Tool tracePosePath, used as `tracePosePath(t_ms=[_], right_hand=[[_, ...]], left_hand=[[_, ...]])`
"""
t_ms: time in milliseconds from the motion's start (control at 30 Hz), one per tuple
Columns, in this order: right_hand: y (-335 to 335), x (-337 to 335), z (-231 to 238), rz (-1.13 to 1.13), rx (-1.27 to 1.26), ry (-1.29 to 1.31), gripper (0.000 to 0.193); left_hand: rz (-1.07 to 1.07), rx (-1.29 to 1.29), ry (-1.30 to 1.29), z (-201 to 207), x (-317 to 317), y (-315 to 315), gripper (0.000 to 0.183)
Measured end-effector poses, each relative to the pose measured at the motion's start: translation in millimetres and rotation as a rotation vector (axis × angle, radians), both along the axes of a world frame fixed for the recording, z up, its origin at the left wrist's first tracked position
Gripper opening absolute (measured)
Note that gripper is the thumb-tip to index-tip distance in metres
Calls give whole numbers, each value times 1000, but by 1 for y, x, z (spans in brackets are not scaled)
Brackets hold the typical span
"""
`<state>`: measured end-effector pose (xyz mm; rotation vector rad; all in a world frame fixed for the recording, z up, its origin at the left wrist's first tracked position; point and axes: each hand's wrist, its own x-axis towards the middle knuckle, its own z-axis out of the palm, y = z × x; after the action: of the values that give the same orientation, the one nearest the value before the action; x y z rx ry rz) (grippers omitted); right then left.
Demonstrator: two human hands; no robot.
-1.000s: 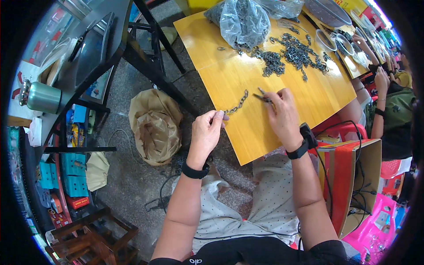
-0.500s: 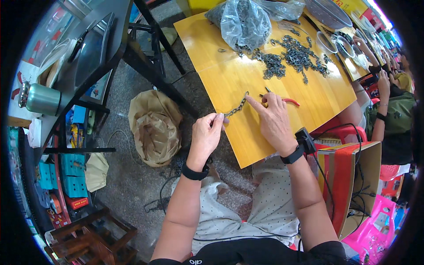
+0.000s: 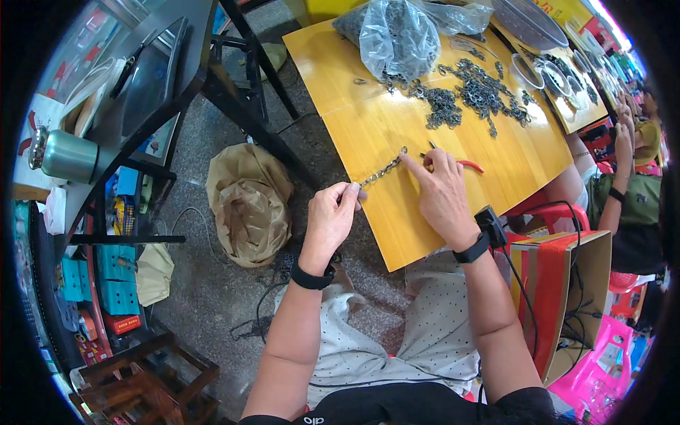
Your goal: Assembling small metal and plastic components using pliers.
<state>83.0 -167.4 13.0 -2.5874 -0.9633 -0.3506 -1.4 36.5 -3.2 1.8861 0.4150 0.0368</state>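
Close to the near left edge of the yellow table point(image 3: 397, 244), my left hand point(image 3: 333, 216) pinches one end of a short dark metal chain point(image 3: 382, 172) between thumb and forefinger. From there the chain runs slantwise over the tabletop. Its far end touches or lies right beside the stretched forefinger of my right hand point(image 3: 446, 195). The other fingers of that hand are half bent over a pair of red-handled pliers point(image 3: 472, 166), hiding their middle; the pliers' tip shows beyond the fingers. My right thumb is hidden.
Loose dark chain point(image 3: 482, 92) lies heaped farther back, beside a clear plastic bag point(image 3: 398, 39) full of it. Clear bowls point(image 3: 528, 71) stand at the right. A cardboard box point(image 3: 559, 304) with cables is by my right arm. A brown sack point(image 3: 249, 205) sits on the floor. People work at far right.
The view has shifted slightly, so the table appears a little farther right. The chain's far end has moved a little to the right with my right forefinger. My left hand keeps its pinch.
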Motion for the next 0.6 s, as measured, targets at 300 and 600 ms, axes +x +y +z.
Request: tracePosePath(t_ms=[300,600], right_hand=[[-2,4,-1,-9,23,13,55],[2,1,6,-19,-17,17,56]], left_hand=[[0,17,-10,0,0,1,35],[0,12,-6,-1,0,1,35]])
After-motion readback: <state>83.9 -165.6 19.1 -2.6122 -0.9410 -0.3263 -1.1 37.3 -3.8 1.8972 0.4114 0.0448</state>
